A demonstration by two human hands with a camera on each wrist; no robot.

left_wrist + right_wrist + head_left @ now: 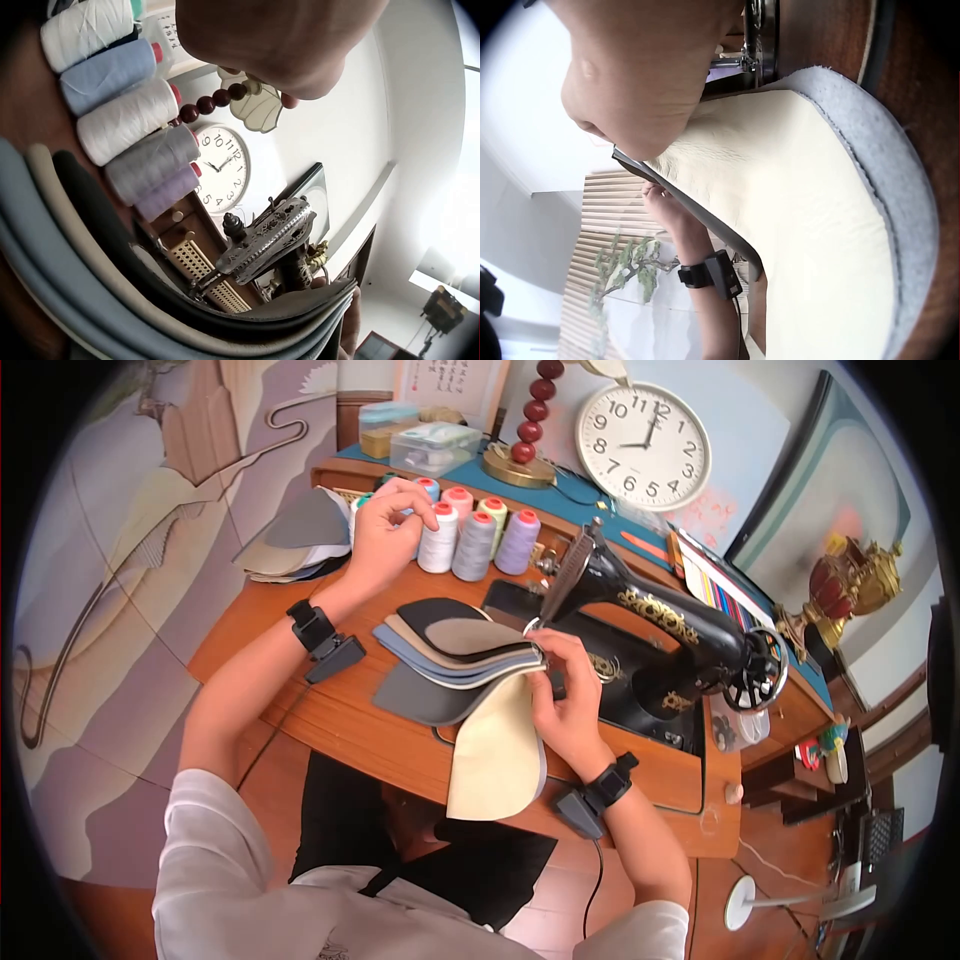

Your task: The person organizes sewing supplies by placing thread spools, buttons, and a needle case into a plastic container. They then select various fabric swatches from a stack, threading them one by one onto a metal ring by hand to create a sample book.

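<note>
My right hand pinches the gathered right end of a fanned stack of leather or fabric pieces. Among them are a cream piece hanging over the table's front edge, a dark grey piece, a taupe piece and several blue and black layers. In the right wrist view the cream piece shows a grey fuzzy backing. Raised in front of the thread spools, my left hand has its fingers loosely bent, with nothing visible in them. Its fingers are mostly hidden in the left wrist view.
A black sewing machine stands right of the stack. Several thread spools line the back, beside another pile of pieces at the left. Behind are a round clock, a beaded lamp stand and plastic boxes.
</note>
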